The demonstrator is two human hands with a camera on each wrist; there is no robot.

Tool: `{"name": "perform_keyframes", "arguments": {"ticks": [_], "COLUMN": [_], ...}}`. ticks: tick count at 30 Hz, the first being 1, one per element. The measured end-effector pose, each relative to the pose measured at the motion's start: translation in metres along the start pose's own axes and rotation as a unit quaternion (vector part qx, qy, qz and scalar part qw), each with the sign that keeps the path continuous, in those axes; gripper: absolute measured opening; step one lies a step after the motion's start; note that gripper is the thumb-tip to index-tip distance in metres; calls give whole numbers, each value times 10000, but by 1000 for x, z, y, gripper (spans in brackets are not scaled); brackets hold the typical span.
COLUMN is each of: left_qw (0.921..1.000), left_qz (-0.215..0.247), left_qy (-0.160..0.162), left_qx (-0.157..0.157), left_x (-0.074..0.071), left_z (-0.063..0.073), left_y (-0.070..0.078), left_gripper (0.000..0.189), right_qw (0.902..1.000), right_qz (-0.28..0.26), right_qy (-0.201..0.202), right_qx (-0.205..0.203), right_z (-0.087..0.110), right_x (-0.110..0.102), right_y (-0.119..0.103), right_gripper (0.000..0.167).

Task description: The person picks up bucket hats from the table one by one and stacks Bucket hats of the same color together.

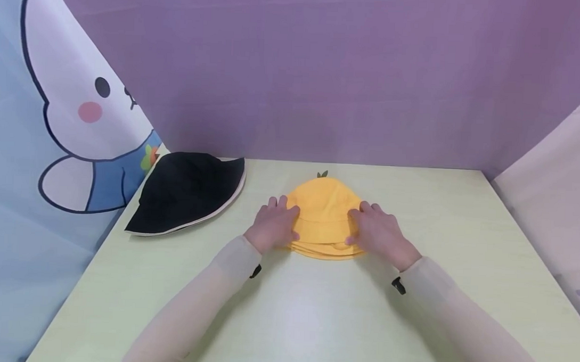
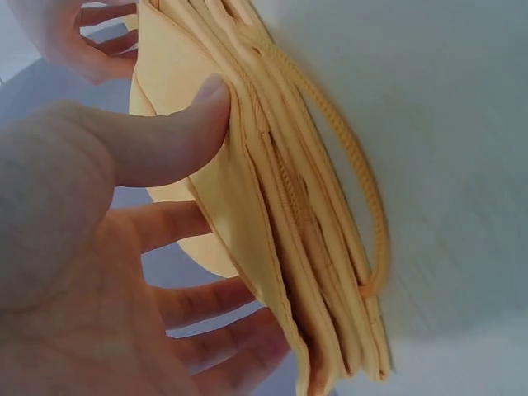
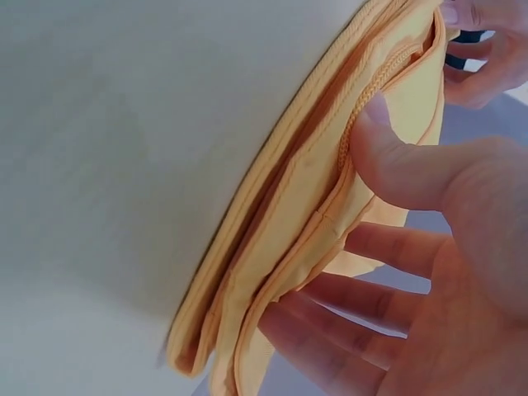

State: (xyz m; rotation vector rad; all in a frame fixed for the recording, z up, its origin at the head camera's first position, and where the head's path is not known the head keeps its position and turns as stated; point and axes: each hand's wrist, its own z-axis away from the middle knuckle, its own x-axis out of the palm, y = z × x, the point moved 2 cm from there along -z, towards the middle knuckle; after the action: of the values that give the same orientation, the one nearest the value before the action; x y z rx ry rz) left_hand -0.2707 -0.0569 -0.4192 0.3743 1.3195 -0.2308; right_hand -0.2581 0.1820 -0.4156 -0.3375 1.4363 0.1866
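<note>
A stack of yellow bucket hats lies on the table, with small green leaves at the top of the crown. My left hand grips the stack's left side; in the left wrist view its thumb presses on the upper brim and the fingers reach along the edge. On the opposite side, my right hand holds the brim, its thumb beside a braided yellow cord. Several brim layers show below the top hat, and another cord loops out from them in the left wrist view.
A black bucket hat with a pale brim edge lies at the back left of the light table. Behind the table hangs a purple cloth, with a rabbit-print cloth at the left and a pale one at the right.
</note>
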Motion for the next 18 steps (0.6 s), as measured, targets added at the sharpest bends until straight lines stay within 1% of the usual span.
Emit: {"name": "perform_keyframes", "arguments": {"ticks": [4,10,14,18], "left_qw": [9999,9991,9984,9975], "left_qz": [95,391,524,617], "left_qy": [-27,-4,114,281], "left_qx": [-104,-161,-187,-189], "left_x": [-2,0,0,0], "left_z": [-11,-23,-29,-31], "left_y": [0,1,-2,-7], "left_gripper": [55,63,68,69], "right_qw": [9999,9994,9978,9959], "right_qz": [-36,-144,-399,-745], "right_qy": [-25,-156,-242,-159], "right_qx": [111,286,476,482], "right_z": [-9,-18,-24,-27], "right_x": [-2,-4,-1,2], "right_y": [6,15,21,26], "right_gripper": [67,70,73,75]}}
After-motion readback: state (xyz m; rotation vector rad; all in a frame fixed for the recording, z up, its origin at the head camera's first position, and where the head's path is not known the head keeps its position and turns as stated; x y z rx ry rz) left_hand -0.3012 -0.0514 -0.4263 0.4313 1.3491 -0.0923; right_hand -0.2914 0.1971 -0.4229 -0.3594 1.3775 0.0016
